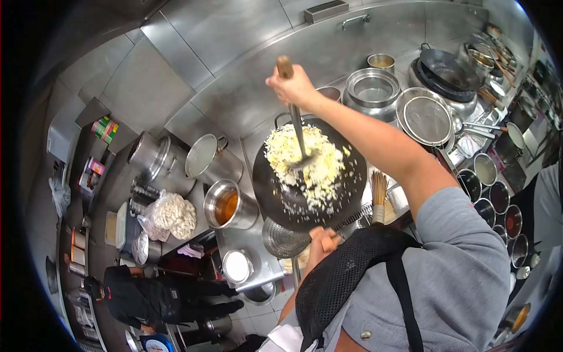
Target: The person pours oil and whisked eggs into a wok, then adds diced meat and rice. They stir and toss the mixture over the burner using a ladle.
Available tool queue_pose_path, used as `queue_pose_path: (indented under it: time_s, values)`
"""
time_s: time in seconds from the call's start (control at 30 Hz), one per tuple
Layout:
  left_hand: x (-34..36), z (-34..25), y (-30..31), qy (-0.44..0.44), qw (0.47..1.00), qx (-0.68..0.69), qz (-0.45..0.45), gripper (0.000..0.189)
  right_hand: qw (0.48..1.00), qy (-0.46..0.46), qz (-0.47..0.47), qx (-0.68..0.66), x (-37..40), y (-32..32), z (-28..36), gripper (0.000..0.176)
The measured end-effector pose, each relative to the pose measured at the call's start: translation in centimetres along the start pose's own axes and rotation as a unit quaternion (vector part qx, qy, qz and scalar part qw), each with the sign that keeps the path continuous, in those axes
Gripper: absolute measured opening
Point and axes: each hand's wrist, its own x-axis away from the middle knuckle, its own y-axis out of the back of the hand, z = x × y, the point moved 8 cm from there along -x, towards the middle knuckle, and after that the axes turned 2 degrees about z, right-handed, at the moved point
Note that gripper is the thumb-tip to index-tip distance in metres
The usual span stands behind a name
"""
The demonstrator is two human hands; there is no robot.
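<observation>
A dark wok [270,202] holds a heap of white rice mixed with yellow egg [325,149], with loose grains scattered over its near side. My right hand [294,88] is wrapped round the wooden-ended handle of a metal ladle [299,132], above the wok's far side. The ladle's head rests in the rice. My left hand [322,242] is closed at the wok's near edge; the part it grips is mostly hidden. Just left of that hand is a perforated strainer [284,237]. A bamboo brush [379,193] stands to the right of the wok.
Left of the wok are a pot of amber liquid [226,206], a tall pot [208,157] and a white container [237,267]. Basins [373,88], sieves [427,117] and another wok [448,67] stand right. A person in black [141,296] is at lower left; another's grey sleeve [548,199] is far right.
</observation>
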Motion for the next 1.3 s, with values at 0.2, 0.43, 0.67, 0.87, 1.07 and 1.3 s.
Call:
queue_pose_path:
  time_s: [0.2, 0.43, 0.67, 0.87, 1.07, 1.3]
  values:
    - [-9.3, -3.4, -2.0, 0.069, 0.992, 0.101, -0.004, 0.011, 0.991, 0.066, -0.001, 0.118, 2.4, -4.1, 0.4, 0.024]
    - [-3.2, 1.9, 2.4, 0.11, 0.991, 0.052, 0.055, 0.011, 1.0, -0.005, 0.012, 0.002, -1.5, 0.6, 2.6, 0.026]
    - [-9.5, -5.6, -3.9, 0.024, 0.998, 0.049, 0.023, 0.012, 0.981, 0.077, -0.024, 0.174, 2.6, -2.2, -4.5, 0.024]
    - [-4.6, -0.8, 2.3, 0.068, 0.996, -0.013, 0.048, 0.02, 0.998, 0.013, -0.01, 0.054, -1.7, 0.8, 2.2, 0.025]
    - [-10.4, -4.3, -2.5, 0.079, 0.988, 0.11, 0.076, 0.015, 0.994, 0.077, -0.001, 0.083, 2.2, -4.1, -3.4, 0.027]
    - [-3.3, 0.6, -1.6, 0.053, 0.983, 0.136, 0.111, 0.011, 0.996, -0.009, 0.004, -0.084, -0.4, 0.5, 0.6, 0.029]
